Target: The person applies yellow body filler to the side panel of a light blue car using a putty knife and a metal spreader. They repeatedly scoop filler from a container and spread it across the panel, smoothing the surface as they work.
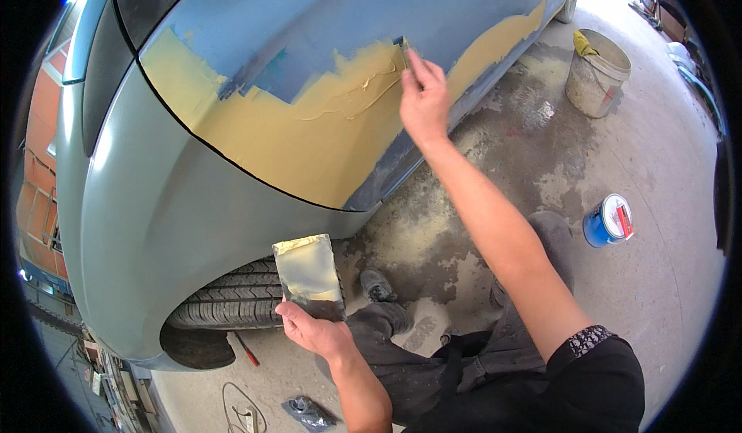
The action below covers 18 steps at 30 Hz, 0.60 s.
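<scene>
My left hand (313,330) is closed around the lower end of a wide flat putty spreader (308,269), its far edge loaded with yellow filler. It is in front of the car's front tyre (232,298). Farther up, my right hand (427,99) pinches a thin putty knife (402,44), seen nearly edge-on, against the blue car door (309,8). A broad coat of yellow body filler (286,147) covers the door's lower part. Raised ridges of filler run just left of the knife. Most of the knife is hidden by my fingers.
The grey-green fender (131,201) curves along the left. On the stained concrete floor at right stand a dirty bucket (591,81) with a yellow cloth on its rim and a blue tin (603,224) with a red tool on top. A red-handled tool (249,353) and a dark plastic bag (308,414) lie near the wheel.
</scene>
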Motion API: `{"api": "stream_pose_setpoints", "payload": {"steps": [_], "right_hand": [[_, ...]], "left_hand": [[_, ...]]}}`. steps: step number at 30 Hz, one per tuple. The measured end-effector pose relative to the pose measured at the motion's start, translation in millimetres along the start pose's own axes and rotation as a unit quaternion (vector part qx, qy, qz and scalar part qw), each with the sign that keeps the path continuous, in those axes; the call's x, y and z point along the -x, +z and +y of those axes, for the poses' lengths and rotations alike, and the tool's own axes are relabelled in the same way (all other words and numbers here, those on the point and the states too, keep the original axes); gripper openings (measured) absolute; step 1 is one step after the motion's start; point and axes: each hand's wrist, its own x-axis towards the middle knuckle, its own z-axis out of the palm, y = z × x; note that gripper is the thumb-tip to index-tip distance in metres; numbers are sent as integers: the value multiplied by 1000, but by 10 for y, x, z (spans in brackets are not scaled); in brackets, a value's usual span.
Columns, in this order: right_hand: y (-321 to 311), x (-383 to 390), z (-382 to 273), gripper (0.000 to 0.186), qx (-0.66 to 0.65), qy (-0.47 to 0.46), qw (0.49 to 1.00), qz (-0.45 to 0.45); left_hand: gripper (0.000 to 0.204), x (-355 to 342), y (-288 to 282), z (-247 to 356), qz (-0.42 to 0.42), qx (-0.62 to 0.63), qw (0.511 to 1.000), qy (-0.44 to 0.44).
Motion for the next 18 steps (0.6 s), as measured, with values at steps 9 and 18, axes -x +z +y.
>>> {"api": "stream_pose_setpoints", "payload": {"steps": [9,18], "right_hand": [[5,975,-171,40,40,-190,963,-189],[-152,-178,455,33,39,-142,989,-20]], "left_hand": [[61,8,60,-31,16,-14,1000,-16],[60,-25,-73,-11,37,1,999,-36]]}}
